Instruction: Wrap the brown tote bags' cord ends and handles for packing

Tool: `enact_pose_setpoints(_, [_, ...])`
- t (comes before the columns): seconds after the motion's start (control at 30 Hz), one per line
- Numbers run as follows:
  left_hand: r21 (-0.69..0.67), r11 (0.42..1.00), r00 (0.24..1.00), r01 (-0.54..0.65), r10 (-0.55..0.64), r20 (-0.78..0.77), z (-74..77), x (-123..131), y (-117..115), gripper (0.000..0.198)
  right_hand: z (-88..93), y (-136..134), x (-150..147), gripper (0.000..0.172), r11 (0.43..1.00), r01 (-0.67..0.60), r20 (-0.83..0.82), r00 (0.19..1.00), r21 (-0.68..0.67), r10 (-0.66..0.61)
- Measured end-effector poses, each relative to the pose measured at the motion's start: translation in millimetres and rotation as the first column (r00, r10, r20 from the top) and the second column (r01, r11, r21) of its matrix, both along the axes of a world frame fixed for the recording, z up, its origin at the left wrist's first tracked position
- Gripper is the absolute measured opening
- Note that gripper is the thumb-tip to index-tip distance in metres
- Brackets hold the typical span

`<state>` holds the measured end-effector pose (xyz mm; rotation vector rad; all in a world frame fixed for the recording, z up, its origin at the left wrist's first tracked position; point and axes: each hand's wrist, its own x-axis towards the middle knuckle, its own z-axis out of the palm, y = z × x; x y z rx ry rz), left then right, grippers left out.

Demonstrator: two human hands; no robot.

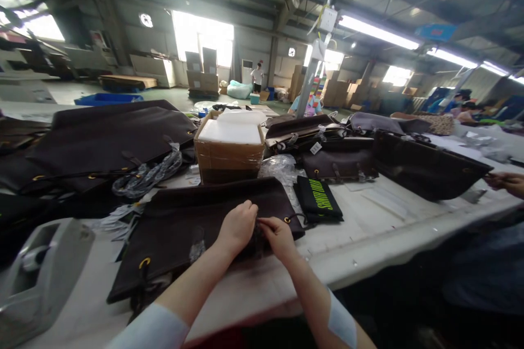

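A dark brown bag [180, 218] with gold eyelets lies flat on the white table [368, 229] in front of me. My left hand [237, 226] is curled into a fist on the bag's near edge, gripping it. My right hand [278, 237] pinches the same edge just to the right, fingers closed on the material. Both hands meet at the middle of the bag's rim. What lies under the fingers is hidden.
A cardboard box [229, 147] stands behind the bag. More dark bags [106, 142] pile up at left and right [426, 166]. A black pouch with green lettering [318, 199] lies to the right. A grey tape dispenser [41, 272] sits at near left. Another person's hand [507, 182] shows at far right.
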<state>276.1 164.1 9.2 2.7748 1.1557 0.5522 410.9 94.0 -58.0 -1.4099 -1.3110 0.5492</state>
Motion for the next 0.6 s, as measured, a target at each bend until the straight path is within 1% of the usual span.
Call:
enact_pose_setpoints(0.07, [-0.092,0.995,0.999,-0.034,0.034,0.003,-5.4,-2.6,-13.5,0.018,-0.6,-0.7,0.0,0.025,1.0,-0.016,0.002,1.0,-0.008,0.016])
enact_pose_setpoints(0.13, [-0.107,0.992,0.996,-0.073,0.079,0.052,-10.1,-7.2,-23.3,0.017,-1.4,-0.8,-0.8,0.027,0.999,-0.025,-0.057,0.998,-0.026,0.023])
enact_pose_setpoints(0.2, [-0.024,0.996,0.99,-0.083,0.085,0.112,-13.0,-12.0,-30.9,0.018,-2.4,-0.3,-2.3,0.026,0.998,-0.023,-0.172,0.985,-0.061,0.012])
enact_pose_setpoints(0.27, [0.076,0.995,0.991,-0.061,0.051,0.126,-15.2,-15.1,-37.9,0.019,-3.1,0.7,-3.9,0.022,0.995,-0.01,-0.281,0.959,-0.097,-0.018])
enact_pose_setpoints(0.33, [0.108,0.994,0.997,-0.017,0.009,0.08,-18.3,-16.0,-44.2,0.021,-3.3,1.7,-5.0,0.018,0.994,0.0,-0.336,0.941,-0.112,-0.038])
enact_pose_setpoints(0.37, [0.085,0.996,0.998,-0.006,0.001,0.065,-20.5,-15.7,-46.5,0.022,-3.1,1.8,-5.3,0.017,0.994,0.001,-0.34,0.939,-0.112,-0.039])
enact_pose_setpoints(0.4, [0.034,0.999,0.997,-0.01,0.008,0.074,-22.9,-15.1,-47.9,0.022,-2.6,1.7,-5.6,0.016,0.994,-0.004,-0.334,0.942,-0.108,-0.033])
enact_pose_setpoints(0.43, [-0.049,0.998,0.994,-0.028,0.033,0.108,-25.4,-14.5,-48.0,0.021,-2.0,1.3,-5.8,0.016,0.995,-0.011,-0.321,0.947,-0.103,-0.023])
enact_pose_setpoints(0.47, [-0.161,0.986,0.985,-0.05,0.076,0.158,-27.7,-14.0,-46.8,0.019,-1.1,0.7,-5.9,0.016,0.995,-0.017,-0.302,0.953,-0.1,-0.014])
enact_pose_setpoints(0.5, [-0.283,0.957,0.969,-0.066,0.129,0.21,-29.5,-13.6,-44.1,0.017,-0.2,-0.1,-6.0,0.016,0.995,-0.024,-0.28,0.96,-0.099,-0.005])
enact_pose_setpoints(0.53, [-0.394,0.916,0.948,-0.074,0.187,0.256,-30.8,-13.5,-40.2,0.016,0.7,-1.0,-5.9,0.017,0.995,-0.034,-0.255,0.967,-0.099,0.008])
enact_pose_setpoints(0.6, [-0.548,0.834,0.904,-0.061,0.279,0.323,-31.6,-13.7,-30.5,0.013,2.1,-2.5,-5.5,0.017,0.994,-0.058,-0.206,0.978,-0.096,0.037])
